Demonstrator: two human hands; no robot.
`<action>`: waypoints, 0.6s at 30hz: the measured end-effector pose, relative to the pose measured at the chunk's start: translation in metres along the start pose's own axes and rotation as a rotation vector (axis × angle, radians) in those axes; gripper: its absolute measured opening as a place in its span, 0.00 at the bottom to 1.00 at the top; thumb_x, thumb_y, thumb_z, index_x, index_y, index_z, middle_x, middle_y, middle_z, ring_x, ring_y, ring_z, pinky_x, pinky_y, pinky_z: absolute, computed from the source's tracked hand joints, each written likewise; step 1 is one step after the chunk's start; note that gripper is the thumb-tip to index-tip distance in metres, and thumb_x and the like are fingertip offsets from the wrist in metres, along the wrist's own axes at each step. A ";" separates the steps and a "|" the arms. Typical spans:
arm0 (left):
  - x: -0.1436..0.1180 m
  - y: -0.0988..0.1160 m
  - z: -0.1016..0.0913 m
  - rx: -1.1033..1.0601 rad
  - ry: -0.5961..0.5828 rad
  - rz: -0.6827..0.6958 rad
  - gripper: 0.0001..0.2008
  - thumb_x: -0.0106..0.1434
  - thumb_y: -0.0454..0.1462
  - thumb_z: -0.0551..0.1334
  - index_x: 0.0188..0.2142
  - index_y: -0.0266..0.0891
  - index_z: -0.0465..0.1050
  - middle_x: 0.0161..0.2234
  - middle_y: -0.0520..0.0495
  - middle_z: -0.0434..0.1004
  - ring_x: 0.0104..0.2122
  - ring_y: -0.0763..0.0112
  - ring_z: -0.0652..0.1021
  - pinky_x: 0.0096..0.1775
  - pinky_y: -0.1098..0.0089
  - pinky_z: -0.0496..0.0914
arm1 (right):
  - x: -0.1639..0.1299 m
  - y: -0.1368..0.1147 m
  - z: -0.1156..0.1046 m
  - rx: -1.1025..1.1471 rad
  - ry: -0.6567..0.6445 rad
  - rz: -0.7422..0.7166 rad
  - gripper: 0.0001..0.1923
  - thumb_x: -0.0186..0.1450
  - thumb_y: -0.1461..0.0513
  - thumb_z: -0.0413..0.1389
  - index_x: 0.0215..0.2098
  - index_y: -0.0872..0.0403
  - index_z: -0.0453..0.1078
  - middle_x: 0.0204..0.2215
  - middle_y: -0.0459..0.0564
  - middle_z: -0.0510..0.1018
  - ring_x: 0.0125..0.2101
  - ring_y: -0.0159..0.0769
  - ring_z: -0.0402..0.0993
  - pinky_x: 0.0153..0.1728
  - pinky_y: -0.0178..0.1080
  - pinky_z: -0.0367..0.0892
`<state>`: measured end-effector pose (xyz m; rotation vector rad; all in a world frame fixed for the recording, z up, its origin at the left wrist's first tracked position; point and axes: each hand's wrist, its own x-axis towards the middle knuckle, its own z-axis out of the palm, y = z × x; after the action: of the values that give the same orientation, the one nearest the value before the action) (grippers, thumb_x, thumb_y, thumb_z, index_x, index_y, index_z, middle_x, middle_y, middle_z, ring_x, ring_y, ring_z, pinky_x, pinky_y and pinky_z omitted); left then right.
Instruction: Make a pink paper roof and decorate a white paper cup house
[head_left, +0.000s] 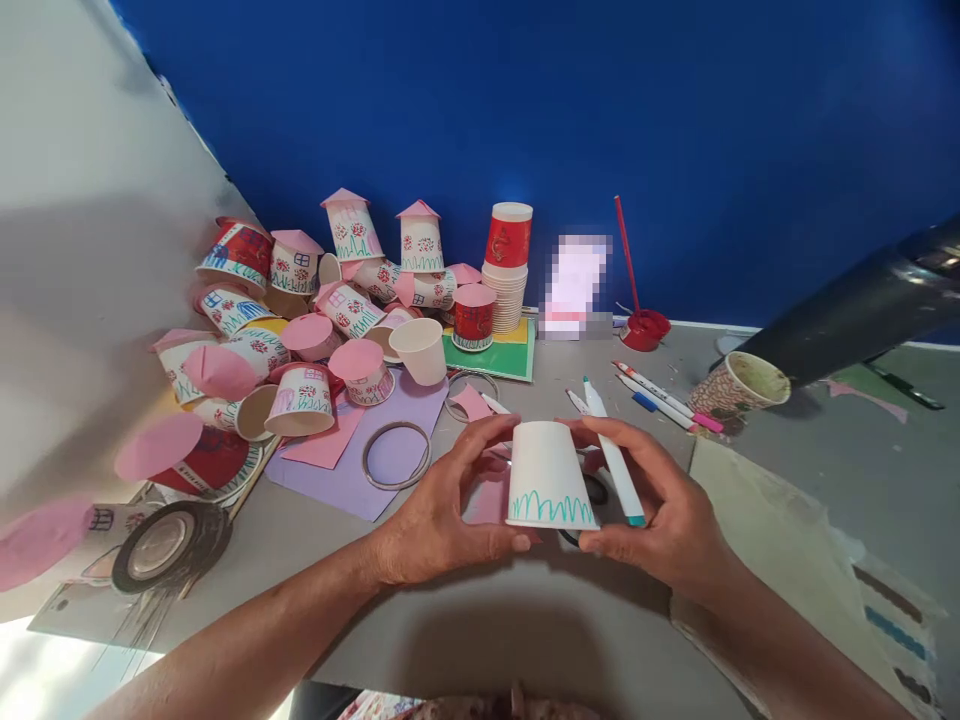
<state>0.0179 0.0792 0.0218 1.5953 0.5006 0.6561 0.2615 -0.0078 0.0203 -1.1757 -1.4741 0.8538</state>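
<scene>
Both hands are gripping one upturned white paper cup (551,475) at table centre, rim down so its green zigzag faces up; left hand (442,515) is pinching it at 9 o'clock; right hand (664,510) at 3 o'clock is also curling around one teal marker (615,455); three more markers (664,397) lying at 1 o'clock; finished cup houses (300,310) piling at 10 o'clock, too many to count; two metal rings (396,455) beside.

Upside-down white paper cup (550,475) with teal zigzag grass along its rim; teal-tipped white marker (613,462) alongside.
</scene>
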 end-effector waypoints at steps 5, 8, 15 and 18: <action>0.002 0.002 0.003 -0.073 0.015 0.022 0.40 0.57 0.36 0.76 0.65 0.50 0.63 0.62 0.42 0.71 0.61 0.52 0.75 0.62 0.52 0.71 | -0.001 0.005 0.002 0.013 -0.004 0.035 0.42 0.58 0.53 0.74 0.67 0.38 0.63 0.64 0.49 0.75 0.62 0.44 0.74 0.57 0.38 0.74; 0.000 0.005 0.004 0.247 0.152 0.094 0.39 0.55 0.35 0.75 0.64 0.48 0.64 0.61 0.41 0.69 0.60 0.53 0.73 0.60 0.52 0.72 | -0.002 0.006 0.002 -0.071 0.013 0.023 0.41 0.61 0.54 0.72 0.68 0.39 0.61 0.66 0.51 0.73 0.65 0.47 0.69 0.61 0.44 0.72; 0.000 0.000 0.007 0.717 0.307 0.188 0.42 0.57 0.39 0.76 0.66 0.47 0.59 0.57 0.39 0.63 0.57 0.56 0.72 0.56 0.56 0.76 | 0.004 0.009 -0.001 -0.496 0.121 0.012 0.30 0.68 0.60 0.61 0.66 0.41 0.62 0.59 0.53 0.77 0.55 0.48 0.77 0.56 0.51 0.74; 0.000 -0.006 0.007 0.818 0.339 0.204 0.41 0.60 0.38 0.75 0.67 0.47 0.57 0.58 0.38 0.62 0.59 0.55 0.71 0.58 0.56 0.74 | 0.010 0.021 -0.008 -0.780 0.088 -0.034 0.32 0.65 0.68 0.55 0.67 0.48 0.62 0.53 0.57 0.78 0.52 0.51 0.75 0.51 0.52 0.75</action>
<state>0.0228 0.0743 0.0157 2.3356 0.9464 0.9551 0.2740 0.0069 0.0058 -1.7104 -1.8068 0.1727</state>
